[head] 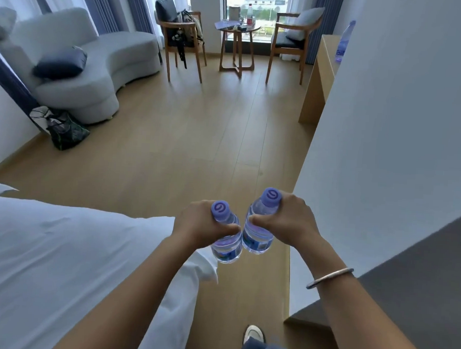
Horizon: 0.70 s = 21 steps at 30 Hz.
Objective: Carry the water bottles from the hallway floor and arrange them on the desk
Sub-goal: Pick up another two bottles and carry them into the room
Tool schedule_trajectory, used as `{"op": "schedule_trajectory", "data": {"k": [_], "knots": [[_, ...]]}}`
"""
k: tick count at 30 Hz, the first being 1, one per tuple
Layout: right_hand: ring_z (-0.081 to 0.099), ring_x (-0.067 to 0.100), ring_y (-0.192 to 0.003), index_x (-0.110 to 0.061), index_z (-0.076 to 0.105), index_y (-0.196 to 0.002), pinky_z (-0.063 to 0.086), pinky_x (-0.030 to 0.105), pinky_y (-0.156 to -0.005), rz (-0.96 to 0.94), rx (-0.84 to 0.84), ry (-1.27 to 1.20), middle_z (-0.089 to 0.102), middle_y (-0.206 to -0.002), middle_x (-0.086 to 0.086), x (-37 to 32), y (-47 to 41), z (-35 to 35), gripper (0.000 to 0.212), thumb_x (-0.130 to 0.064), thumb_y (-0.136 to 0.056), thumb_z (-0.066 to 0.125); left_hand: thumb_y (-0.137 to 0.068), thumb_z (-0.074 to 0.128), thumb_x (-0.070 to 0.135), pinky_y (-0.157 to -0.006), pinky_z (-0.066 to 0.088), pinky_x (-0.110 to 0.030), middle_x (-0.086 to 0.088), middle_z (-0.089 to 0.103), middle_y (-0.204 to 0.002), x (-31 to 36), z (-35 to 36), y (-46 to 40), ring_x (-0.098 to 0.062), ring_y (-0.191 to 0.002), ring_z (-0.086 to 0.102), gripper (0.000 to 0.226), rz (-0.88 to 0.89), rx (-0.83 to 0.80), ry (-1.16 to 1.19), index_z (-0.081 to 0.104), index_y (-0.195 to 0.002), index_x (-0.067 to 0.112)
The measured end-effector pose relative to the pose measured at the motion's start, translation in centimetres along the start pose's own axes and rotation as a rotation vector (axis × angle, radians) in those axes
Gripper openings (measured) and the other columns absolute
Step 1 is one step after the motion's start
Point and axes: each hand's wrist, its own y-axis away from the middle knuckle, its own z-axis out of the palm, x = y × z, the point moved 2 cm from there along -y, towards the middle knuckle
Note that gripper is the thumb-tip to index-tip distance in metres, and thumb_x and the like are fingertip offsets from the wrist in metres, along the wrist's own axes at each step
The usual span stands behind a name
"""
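Observation:
I hold two clear water bottles with purple caps upright in front of me. My left hand (198, 226) is shut around the neck of the left bottle (227, 247). My right hand (288, 222) grips the neck of the right bottle (258, 236). The two bottles almost touch at their lower halves. Far ahead on the right stands the light wooden desk (318, 80), partly hidden by a white wall. One more water bottle (343, 41) stands upright on the desk top.
A white bed (59, 258) fills the left foreground. The white wall (386, 129) closes the right side. Wooden floor (199, 140) runs ahead to a grey sofa (96, 60), two wooden chairs (183, 38) (295, 39) and a small round table (238, 38). A dark bag (63, 131) lies by the sofa.

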Motion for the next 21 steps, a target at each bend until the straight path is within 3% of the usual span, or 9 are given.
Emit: {"op": "schedule_trajectory", "data": {"k": [14,21], "knots": [[0.049,0.009,-0.055,-0.028,0.047,-0.058,0.037,0.022,-0.049,0.043,0.001,-0.029,0.053,-0.058,-0.012,2.2,-23.0,-1.9,0.032,-0.041,-0.062,0.076,-0.061,0.074,0.049,-0.043,0.025,-0.023,0.008,0.035,-0.045,1.0,0.0,-24.2,-0.007,-0.043,0.031,0.053,-0.035,0.017,0.049,0.033,-0.049,0.019],[0.051,0.013,-0.060,-0.022,0.050,-0.061,0.039,0.025,-0.053,0.146,0.039,-0.065,0.054,-0.059,-0.008,2.9,-37.5,-1.7,0.028,-0.036,-0.060,0.075,-0.054,0.070,0.045,-0.052,0.032,-0.030,0.008,0.033,-0.047,0.5,-0.3,-41.1,-0.015,-0.051,0.033,0.048,0.030,-0.084,0.139,0.030,-0.047,0.019]]}}
